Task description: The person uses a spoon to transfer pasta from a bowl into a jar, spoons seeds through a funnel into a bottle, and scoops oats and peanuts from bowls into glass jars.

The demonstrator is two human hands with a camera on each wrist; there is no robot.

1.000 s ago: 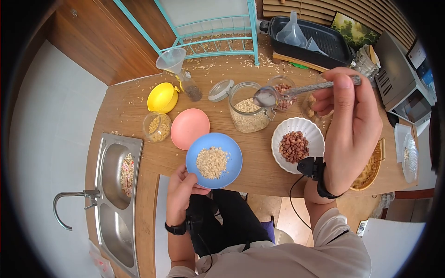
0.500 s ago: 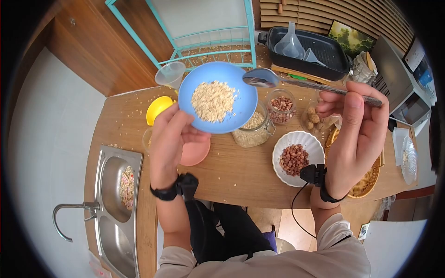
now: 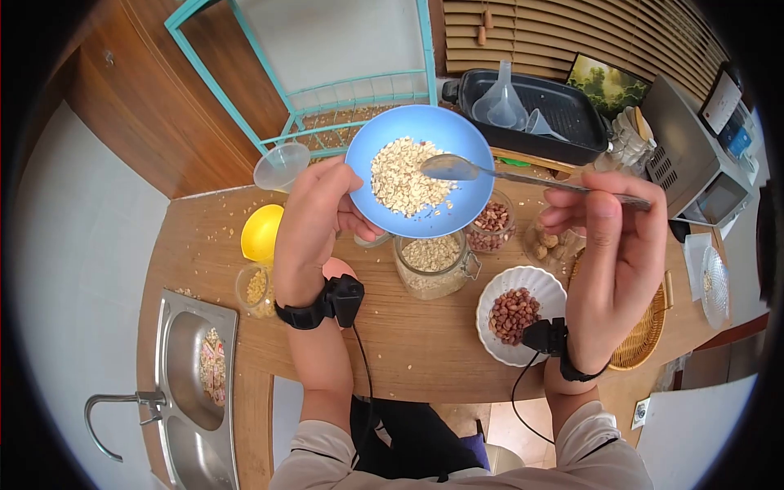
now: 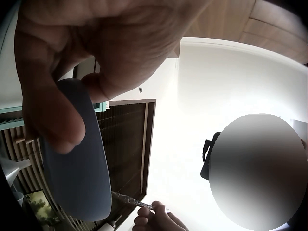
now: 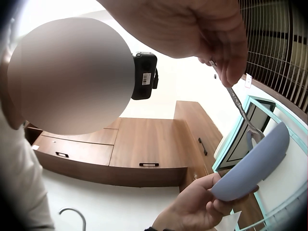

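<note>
In the head view a blue plate (image 3: 478,196) with a heap of oat flakes (image 3: 404,175) is held up over the counter. My left hand (image 3: 314,229) grips its left rim, the thumb on the edge and fingers beneath. My right hand (image 3: 612,261) pinches the handle of a metal spoon (image 3: 523,176), whose bowl is over the flakes; whether it touches them I cannot tell. Below the plate stands a glass jar of oats (image 3: 431,273). The left wrist view shows the plate's underside (image 4: 79,178); in the right wrist view the spoon (image 5: 240,108) reaches over the plate's rim.
A white fluted bowl (image 3: 539,282) of reddish nuts stands at the right, beside a wicker basket (image 3: 641,351). Yellow bowl (image 3: 261,233), a jar of yellow bits (image 3: 257,290) and the sink (image 3: 184,392) are at the left. Behind are a black pan (image 3: 563,139) and a turquoise rack (image 3: 431,49).
The blue plate has risen from near the counter's front edge and moved right in my left hand, now under the spoon's bowl. The head view has shifted; the spoon is still in my right hand.
</note>
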